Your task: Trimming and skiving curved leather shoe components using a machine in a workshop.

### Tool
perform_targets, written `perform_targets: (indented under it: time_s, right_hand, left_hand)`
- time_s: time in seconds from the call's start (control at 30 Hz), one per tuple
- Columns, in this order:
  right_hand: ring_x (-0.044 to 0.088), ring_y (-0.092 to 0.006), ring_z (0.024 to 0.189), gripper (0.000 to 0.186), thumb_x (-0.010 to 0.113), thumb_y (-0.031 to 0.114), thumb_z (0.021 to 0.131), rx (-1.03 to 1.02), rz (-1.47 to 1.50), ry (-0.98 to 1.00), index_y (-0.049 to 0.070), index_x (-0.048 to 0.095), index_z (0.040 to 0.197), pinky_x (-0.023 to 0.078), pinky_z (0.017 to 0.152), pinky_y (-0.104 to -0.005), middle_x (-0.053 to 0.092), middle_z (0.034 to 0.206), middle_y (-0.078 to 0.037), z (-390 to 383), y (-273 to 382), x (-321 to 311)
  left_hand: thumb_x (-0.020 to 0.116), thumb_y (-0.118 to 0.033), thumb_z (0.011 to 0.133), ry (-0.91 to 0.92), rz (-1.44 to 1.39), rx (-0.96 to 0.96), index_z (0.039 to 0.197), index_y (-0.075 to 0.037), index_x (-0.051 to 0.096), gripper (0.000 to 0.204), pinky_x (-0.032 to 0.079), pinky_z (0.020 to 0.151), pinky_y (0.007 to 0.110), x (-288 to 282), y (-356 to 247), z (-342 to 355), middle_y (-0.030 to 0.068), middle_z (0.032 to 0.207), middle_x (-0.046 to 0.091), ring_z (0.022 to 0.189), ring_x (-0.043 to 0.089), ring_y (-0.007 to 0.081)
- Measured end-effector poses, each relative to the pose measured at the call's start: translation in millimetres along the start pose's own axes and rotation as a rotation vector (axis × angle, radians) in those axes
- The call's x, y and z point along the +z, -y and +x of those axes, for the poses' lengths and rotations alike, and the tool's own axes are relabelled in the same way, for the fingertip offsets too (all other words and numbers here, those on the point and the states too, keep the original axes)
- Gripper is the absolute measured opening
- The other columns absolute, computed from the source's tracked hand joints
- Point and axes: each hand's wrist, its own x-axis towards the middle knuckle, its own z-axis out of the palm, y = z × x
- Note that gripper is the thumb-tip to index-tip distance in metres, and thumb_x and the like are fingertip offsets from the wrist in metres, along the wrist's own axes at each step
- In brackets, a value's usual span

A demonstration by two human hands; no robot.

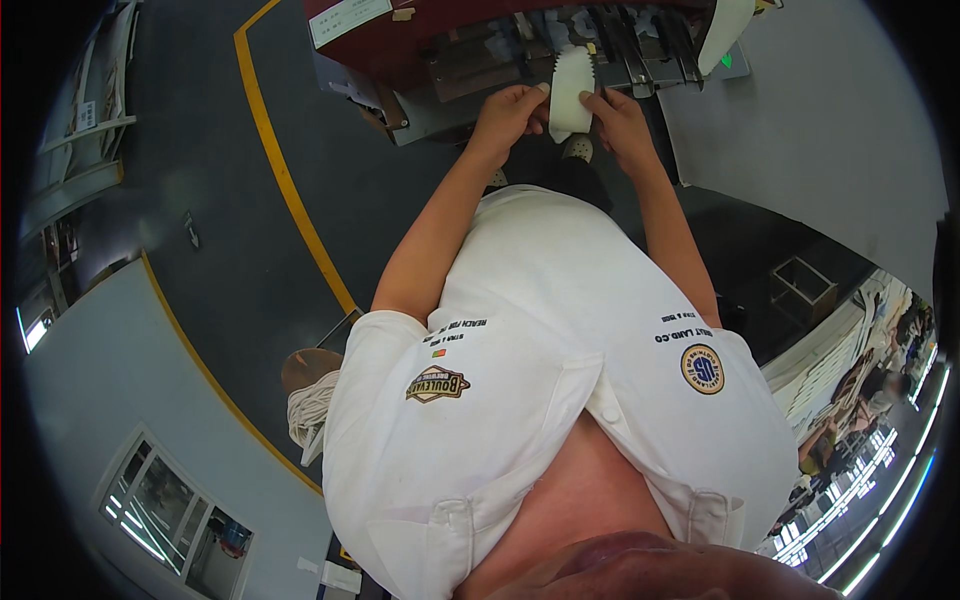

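Held at top centre of the frame: one white piece of fabric (571,92), long and narrow, with a scalloped upper edge, hanging upright between two hands. Pinched at its left edge by the left hand (508,112), grip closed on the cloth with thumb on top; pinched at its right edge by the right hand (618,118), grip likewise clamped on it. Positioned just in front of one machine (470,60), dark red on top with grey metal parts, at the upper edge. Seen beneath the cloth: one shoe (577,148) on the dark floor (230,240). Crossing that floor at left: two yellow lines (285,180). Lower centre filled by one white shirt (540,390).
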Motion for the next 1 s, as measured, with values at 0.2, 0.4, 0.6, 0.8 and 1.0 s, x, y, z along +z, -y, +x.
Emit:
perform_targets:
  time_s: [0.2,0.4,0.6,0.8,1.0]
  right_hand:
    - [0.034,-0.0036,0.041,0.019,0.06,0.025,0.084,0.185,0.01,0.115,0.006,0.06,0.08,0.023,0.037,-0.0216,0.046,0.054,0.005,7,7,0]
    - [0.038,-0.0059,0.042,0.02,0.06,0.024,0.081,0.245,0.096,0.11,0.005,0.061,0.08,0.025,0.037,-0.0234,0.049,0.058,0.002,23,14,3]
    - [0.047,-0.0102,0.045,0.028,0.063,0.03,0.08,0.037,-0.223,-0.007,0.002,0.065,0.078,0.034,0.041,-0.0267,0.055,0.056,-0.002,42,4,14]
    - [0.061,-0.0225,0.057,0.041,0.064,0.039,0.078,-0.349,-0.594,-0.23,-0.001,0.066,0.074,0.048,0.059,-0.0362,0.063,0.064,-0.012,65,-22,18]
    - [0.063,-0.023,0.06,0.043,0.067,0.043,0.074,-0.197,-0.482,-0.17,-0.001,0.067,0.075,0.047,0.058,-0.0352,0.062,0.062,-0.015,69,-17,19]
  left_hand:
    - [0.057,-0.031,0.088,0.056,-0.014,-0.046,0.082,-0.006,0.06,0.026,0.042,0.054,0.023,-2,-5,4,0.0025,0.068,0.059,0.054,0.052,0.0095]
    - [0.058,-0.029,0.086,0.032,-0.04,-0.082,0.084,-0.005,0.061,0.024,0.043,0.055,0.023,-5,-6,13,0.0046,0.068,0.061,0.055,0.053,0.0103]
    - [0.06,-0.031,0.084,-0.07,-0.091,-0.06,0.083,-0.004,0.063,0.027,0.044,0.056,0.023,-12,1,26,0.0057,0.07,0.063,0.058,0.056,0.0116]
    - [0.061,-0.036,0.083,-0.112,0.237,0.065,0.083,-0.001,0.065,0.035,0.043,0.054,0.026,-9,0,27,0.0052,0.07,0.062,0.059,0.058,0.0117]
    - [0.059,-0.037,0.081,-0.166,0.537,0.089,0.08,-0.002,0.067,0.036,0.047,0.054,0.029,-8,6,29,0.008,0.061,0.062,0.051,0.061,0.0157]
